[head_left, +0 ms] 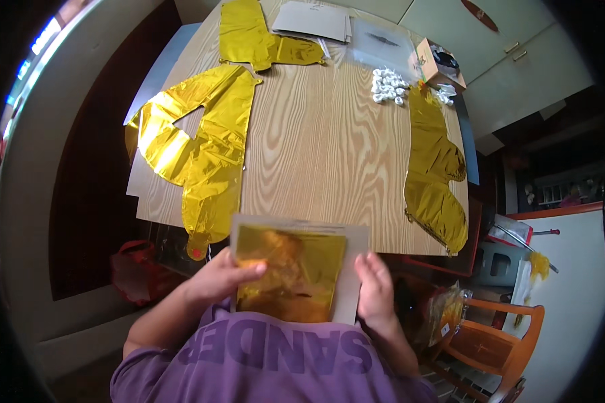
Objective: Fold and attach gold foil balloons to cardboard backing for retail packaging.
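Close to my body I hold a grey cardboard sheet (355, 289) with a folded gold foil piece (296, 269) lying flat on it. My left hand (225, 275) grips the left side, its thumb pressed on the foil. On the right edge of the cardboard, my right hand (375, 285) closes round it with the thumb side up. A flat, uninflated gold foil balloon (215, 148) with a triangular gap lies along the table's left side. Another gold foil balloon (430, 161) hangs slightly over the right edge. A third foil balloon (245, 37) lies at the far left.
The wood-grain table (309, 148) stands before me. Grey cardboard sheets (310, 20) are stacked at its far side, beside a clear plastic sheet or bag (373, 41). Small white bundles (388, 86) cluster near an open box (440, 64). A wooden chair (497, 336) stands at right.
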Tool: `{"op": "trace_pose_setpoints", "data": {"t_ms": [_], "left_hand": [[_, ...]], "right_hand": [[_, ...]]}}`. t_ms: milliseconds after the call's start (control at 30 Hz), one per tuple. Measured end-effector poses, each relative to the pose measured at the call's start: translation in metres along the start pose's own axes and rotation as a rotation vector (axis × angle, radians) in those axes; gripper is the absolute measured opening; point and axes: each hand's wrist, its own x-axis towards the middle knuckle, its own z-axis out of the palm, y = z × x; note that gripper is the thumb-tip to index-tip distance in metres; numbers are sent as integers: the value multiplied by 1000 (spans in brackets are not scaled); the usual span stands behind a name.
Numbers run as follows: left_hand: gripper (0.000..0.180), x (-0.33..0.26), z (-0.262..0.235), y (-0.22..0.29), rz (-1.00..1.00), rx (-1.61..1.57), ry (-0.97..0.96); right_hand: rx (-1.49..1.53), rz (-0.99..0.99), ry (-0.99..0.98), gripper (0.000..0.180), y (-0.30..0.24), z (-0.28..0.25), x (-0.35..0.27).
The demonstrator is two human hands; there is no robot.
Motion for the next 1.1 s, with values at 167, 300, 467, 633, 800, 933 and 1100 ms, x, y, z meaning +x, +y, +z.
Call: {"op": "trace_pose_setpoints", "data": {"t_ms": [167,300,467,633,800,933,1100], "left_hand": [[37,-46,-28,-27,-240,-14,-34],[67,-3,-18,-9,-50,53,4],[112,-6,-14,-17,104,18,13],[131,-26,-12,-27,137,48,-34],[124,-24,-19,-36,277,504,-30],[114,-15,-18,-40,332,584,33],[108,-1,-16,-50,285,229,187]], "right_hand": [[8,177,-66,16,-12,7,-36],[22,168,-208,18,6,-19,14],[60,302,-253,26,20,-25,6],[123,240,-443,78,7,-18,-18],[1,116,-416,78,11,-15,-27],[33,57,-357,47,25,-21,-22],[-1,80,-245,16,50,-26,-16]]}}
